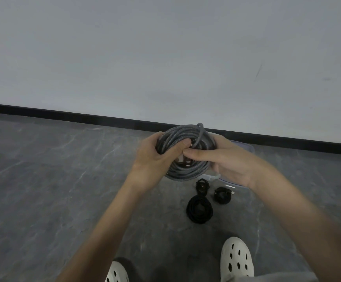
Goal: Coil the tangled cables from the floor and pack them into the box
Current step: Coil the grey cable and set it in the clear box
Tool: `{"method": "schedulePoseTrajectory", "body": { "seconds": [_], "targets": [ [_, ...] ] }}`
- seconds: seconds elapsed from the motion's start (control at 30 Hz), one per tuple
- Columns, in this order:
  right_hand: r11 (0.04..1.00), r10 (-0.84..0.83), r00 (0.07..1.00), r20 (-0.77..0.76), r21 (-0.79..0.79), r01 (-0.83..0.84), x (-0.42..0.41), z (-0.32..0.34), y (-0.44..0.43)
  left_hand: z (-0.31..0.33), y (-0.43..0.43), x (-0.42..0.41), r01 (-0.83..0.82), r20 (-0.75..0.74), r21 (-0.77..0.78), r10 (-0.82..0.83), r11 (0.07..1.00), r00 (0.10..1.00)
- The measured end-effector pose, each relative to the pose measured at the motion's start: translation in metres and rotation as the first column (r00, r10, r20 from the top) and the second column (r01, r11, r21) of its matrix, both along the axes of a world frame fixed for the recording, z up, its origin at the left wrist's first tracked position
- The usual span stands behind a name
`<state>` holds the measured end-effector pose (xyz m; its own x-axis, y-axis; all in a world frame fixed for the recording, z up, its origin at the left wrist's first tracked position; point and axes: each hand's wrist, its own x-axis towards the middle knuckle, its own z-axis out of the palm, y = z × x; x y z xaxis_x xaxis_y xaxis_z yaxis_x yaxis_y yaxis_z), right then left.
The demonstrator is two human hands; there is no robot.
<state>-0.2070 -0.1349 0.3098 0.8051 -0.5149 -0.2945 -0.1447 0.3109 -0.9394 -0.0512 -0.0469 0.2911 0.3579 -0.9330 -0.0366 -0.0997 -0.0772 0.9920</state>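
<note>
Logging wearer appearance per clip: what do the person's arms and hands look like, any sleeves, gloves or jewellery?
The left hand and right hand are bare: no gloves, watch or rings visible. No sleeve shows on either arm up to the frame's edge.

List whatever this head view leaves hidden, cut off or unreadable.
Head view only:
1. Inside of the box: hidden by the right hand and the grey cable coil.
2. Grey coil's connectors: blurred, partly under the left hand.
3. Plug on the small black coil: too small.
4. Left shoe: cut by bottom edge.
</note>
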Motion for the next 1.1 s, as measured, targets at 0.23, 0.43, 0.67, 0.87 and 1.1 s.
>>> {"method": "schedulePoseTrajectory", "body": {
  "seconds": [0.23, 0.43, 0.67, 0.87, 1.1],
  "targets": [
    [0.981, -0.182, 0.975, 0.126, 0.084, 0.172, -0.034, 0.001, -0.008, 0.006, -0.024, -0.031, 0.025, -0.008, 0.013, -0.025, 1.000, 1.000],
    [0.989, -0.149, 0.979, 0.137, 0.027, 0.147, -0.058, 0.000, -0.014, 0.010, -0.033, -0.051, 0.003, 0.114, 0.063, -0.010, 0.998, 0.993],
    [0.982, -0.124, 0.983, 0.134, -0.123, 0.140, -0.076, 0.000, -0.014, 0.014, -0.039, -0.061, 0.006, 0.088, 0.048, -0.010, 0.999, 0.996],
    [0.977, -0.163, 0.968, 0.192, -0.106, 0.186, -0.079, 0.000, -0.015, 0.011, -0.041, -0.075, -0.059, 0.005, 0.031, 0.059, 0.998, 0.998],
    [0.990, -0.124, 0.963, 0.239, -0.041, 0.138, -0.078, 0.000, -0.017, 0.013, -0.041, -0.080, -0.075, 0.037, 0.040, 0.073, 0.996, 0.997]
  ]
}}
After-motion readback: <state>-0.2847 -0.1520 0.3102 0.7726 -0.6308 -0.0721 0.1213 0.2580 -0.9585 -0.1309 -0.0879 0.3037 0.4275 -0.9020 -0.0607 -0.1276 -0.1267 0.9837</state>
